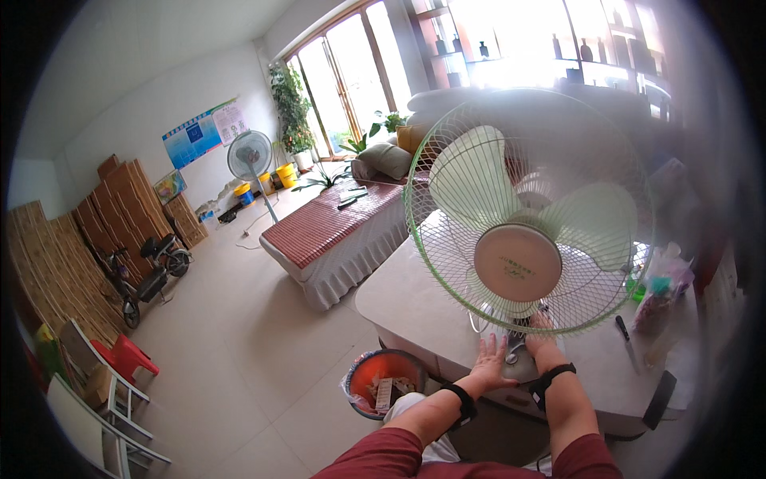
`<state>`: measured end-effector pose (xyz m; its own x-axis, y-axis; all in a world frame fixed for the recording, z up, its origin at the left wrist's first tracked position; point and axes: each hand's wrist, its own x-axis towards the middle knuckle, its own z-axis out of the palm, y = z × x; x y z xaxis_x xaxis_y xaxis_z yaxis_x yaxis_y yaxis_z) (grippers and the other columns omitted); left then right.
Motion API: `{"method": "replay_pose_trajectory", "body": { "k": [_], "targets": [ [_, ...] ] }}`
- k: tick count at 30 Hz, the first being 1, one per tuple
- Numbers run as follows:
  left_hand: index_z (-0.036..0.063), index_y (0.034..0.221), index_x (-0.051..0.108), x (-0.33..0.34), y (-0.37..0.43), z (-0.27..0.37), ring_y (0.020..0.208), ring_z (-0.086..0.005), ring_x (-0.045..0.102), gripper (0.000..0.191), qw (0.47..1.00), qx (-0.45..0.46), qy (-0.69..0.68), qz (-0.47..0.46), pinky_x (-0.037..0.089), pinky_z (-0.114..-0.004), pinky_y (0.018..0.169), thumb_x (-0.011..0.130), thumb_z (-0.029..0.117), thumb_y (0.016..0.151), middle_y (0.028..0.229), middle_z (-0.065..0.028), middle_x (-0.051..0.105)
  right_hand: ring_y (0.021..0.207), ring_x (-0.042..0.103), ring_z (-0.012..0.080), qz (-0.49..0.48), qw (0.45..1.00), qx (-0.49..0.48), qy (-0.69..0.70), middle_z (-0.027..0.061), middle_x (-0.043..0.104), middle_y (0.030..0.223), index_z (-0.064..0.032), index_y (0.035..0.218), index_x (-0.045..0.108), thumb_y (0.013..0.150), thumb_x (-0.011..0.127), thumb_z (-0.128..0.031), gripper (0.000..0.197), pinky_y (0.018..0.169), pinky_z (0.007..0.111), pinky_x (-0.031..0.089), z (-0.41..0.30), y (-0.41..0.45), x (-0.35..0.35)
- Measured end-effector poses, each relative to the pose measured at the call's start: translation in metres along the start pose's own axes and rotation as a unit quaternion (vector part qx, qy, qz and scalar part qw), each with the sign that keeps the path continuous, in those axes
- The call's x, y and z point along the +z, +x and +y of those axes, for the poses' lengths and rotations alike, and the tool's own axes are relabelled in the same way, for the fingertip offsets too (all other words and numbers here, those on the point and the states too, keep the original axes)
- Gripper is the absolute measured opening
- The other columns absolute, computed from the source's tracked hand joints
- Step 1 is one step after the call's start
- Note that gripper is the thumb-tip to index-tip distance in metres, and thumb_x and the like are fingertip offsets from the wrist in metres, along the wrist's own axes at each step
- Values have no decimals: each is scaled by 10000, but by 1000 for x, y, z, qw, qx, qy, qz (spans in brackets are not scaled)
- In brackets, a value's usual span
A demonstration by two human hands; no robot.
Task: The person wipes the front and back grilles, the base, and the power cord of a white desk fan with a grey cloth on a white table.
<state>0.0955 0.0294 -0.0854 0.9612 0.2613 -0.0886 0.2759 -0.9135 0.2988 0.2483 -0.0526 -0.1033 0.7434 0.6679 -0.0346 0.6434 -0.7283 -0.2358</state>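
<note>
A table fan with a pale green wire guard (440, 263) stands before me on a light-coloured table (413, 305). Its pale blades (470, 179) and round hub cover (518, 262) show clearly through the wires. Below the guard, the fan's base (522, 366) carries a round knob (511, 358). My left hand (492, 364) is just left of the base, fingers spread, with nothing in it. At the fan's neck is my right hand (541, 338); the guard partly covers its fingers, so its grip cannot be made out. Each wrist wears a black band.
A knife (623, 332) and plastic bags (658, 299) lie on the table's right side. An orange-lined waste bin (359, 383) stands by its left front corner. Beyond are a mat-covered daybed (341, 215), a standing fan (250, 155) and a small electric bike (152, 281).
</note>
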Motion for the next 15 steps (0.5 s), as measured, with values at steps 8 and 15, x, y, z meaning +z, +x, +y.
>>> {"method": "replay_pose_trajectory", "body": {
  "k": [8, 15],
  "targets": [
    [34, 1318, 8, -4, -1, 0, 1233, -433, -53, 1148, 999, -8, -39, -12, 58, -410, 1020, 653, 565, 530, 1348, -249, -35, 1184, 303, 257, 51, 994, -95, 0, 105, 333, 1284, -74, 1204, 379, 818, 328, -258, 431, 1004, 370, 161, -1, -30, 4],
    [32, 1319, 33, -13, -6, 1, 1235, -429, -56, 1140, 999, -15, -44, -3, 60, -407, 1021, 658, 555, 522, 1352, -239, -38, 1098, 398, 312, 163, 967, -191, 44, 134, 458, 1169, -6, 1028, 500, 767, 468, -199, 326, 960, 406, 249, -4, -85, 1]
  ]
}}
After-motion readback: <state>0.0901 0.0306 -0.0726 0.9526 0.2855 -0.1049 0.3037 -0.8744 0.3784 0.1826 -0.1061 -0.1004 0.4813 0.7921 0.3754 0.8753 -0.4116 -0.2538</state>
